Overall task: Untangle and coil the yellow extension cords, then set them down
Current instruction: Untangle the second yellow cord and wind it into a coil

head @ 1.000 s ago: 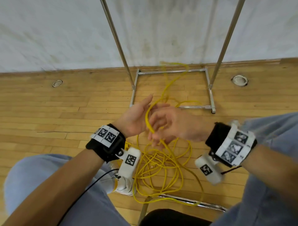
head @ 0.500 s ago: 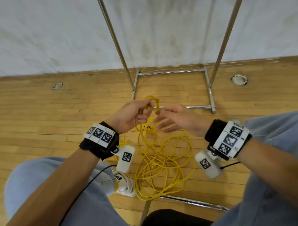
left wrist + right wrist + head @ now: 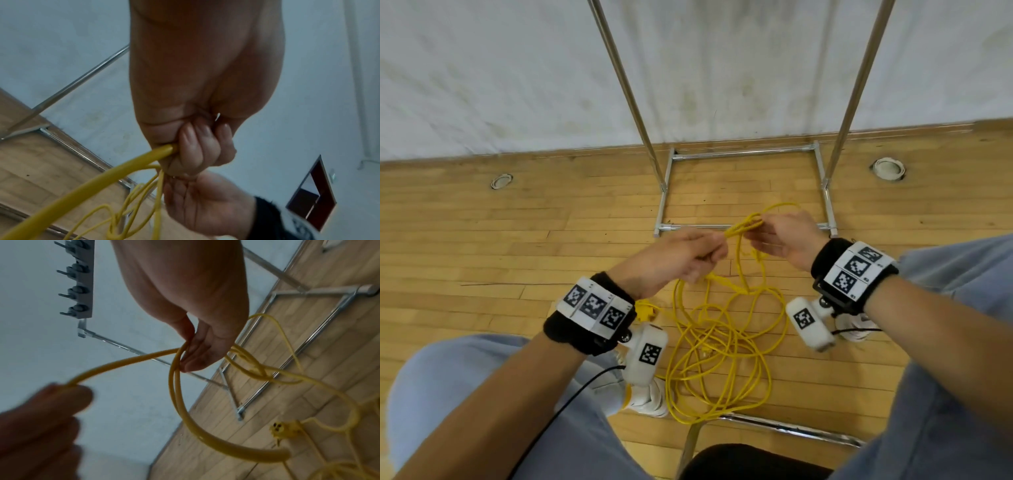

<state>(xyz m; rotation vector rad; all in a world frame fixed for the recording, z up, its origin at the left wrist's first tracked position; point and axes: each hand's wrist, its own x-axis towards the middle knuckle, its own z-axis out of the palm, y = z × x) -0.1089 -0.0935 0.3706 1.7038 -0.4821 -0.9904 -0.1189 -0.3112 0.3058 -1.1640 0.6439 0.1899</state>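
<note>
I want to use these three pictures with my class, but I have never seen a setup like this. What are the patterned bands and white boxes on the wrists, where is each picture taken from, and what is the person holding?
No machine here: a seated person works with bare hands. The patterned bands are marker tags; the white boxes below the wrists look like small cameras.

The wide picture comes from a camera on the head, looking down. The other two come from the wrist cameras, looking along each hand.

The left hand grips yellow cord in a closed fist, shown close up in the left wrist view. The right hand holds loops of the same cord in its fingers.

The rest of the cord lies in a tangled pile on the wood floor, between the person's feet. A plug lies there too. A metal rack stands by the wall.
</note>
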